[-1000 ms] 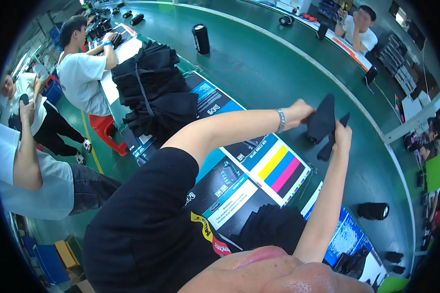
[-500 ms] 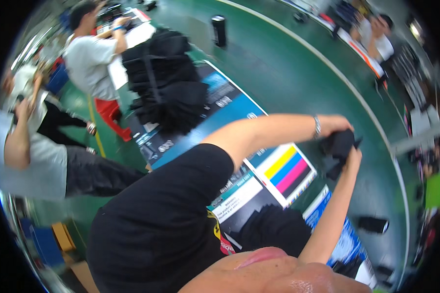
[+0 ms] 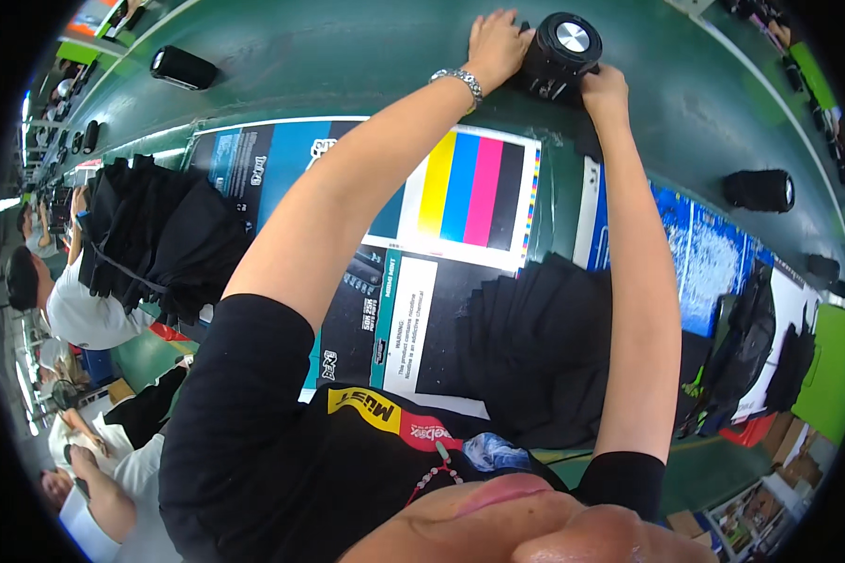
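A black cylindrical speaker [image 3: 546, 70] with a silver disc on its upward end stands on the green belt at the far middle. My left hand [image 3: 498, 47] is at its left side, fingers apart and stretched away from me, the thumb close against the speaker. Opposite, my right hand [image 3: 606, 94] is closed at the speaker's lower right edge, a bit of black showing at its fingertips. Whether that bit is cloth or part of the speaker I cannot tell. Nearer to me, a pile of black fabric pieces [image 3: 535, 347] lies beside my right forearm.
Printed sheets [image 3: 474, 192] cover the table under my arms. Another bundle of black fabric [image 3: 160, 235] sits at left. Further speakers lie on the belt, one at left [image 3: 183, 68] and one at right [image 3: 759, 190]. A co-worker [image 3: 84, 300] is at far left.
My view has turned to the right. The dark bundle between my hands was blurred; now the speaker shows its silver end there. My left hand has spread its fingers.
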`<state>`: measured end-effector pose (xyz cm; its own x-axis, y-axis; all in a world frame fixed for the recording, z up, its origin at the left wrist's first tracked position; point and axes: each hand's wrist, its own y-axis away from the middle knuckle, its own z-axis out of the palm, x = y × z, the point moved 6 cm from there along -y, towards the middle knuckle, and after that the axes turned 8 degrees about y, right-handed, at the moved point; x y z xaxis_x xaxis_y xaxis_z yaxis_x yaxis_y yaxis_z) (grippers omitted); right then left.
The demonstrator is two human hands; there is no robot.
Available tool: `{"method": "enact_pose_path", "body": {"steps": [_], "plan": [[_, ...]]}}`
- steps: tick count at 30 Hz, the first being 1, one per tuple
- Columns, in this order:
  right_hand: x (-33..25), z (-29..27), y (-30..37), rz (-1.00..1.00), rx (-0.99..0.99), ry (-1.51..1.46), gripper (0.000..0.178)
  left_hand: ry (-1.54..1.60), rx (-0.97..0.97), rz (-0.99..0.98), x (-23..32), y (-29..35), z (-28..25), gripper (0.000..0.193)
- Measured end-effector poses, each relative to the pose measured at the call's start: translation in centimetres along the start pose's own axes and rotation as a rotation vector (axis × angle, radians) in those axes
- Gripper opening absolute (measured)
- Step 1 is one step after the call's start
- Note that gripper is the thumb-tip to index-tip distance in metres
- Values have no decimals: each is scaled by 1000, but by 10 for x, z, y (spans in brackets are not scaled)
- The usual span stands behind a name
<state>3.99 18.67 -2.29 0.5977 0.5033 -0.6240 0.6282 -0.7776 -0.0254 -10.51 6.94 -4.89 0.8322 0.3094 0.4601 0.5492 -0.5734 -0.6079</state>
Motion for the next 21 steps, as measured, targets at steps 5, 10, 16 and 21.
{"method": "enact_pose_path", "body": {"steps": [5, 10, 16, 21], "plan": [[8, -3, -3, -22, 55, 144, 35, -72, 11, 91, 7, 5, 0, 23], [19, -9, 2, 121, -75, 52, 28, 628, 168, -228, 34, 1, -23, 34], [-24, -15, 18, -2, 81, -263, 35, 1754, -23, -633, 55, -5, -34, 54], [-61, -40, 97, 21, -193, -692, 51, 2067, 201, -754, 82, -8, -96, 53]]}}
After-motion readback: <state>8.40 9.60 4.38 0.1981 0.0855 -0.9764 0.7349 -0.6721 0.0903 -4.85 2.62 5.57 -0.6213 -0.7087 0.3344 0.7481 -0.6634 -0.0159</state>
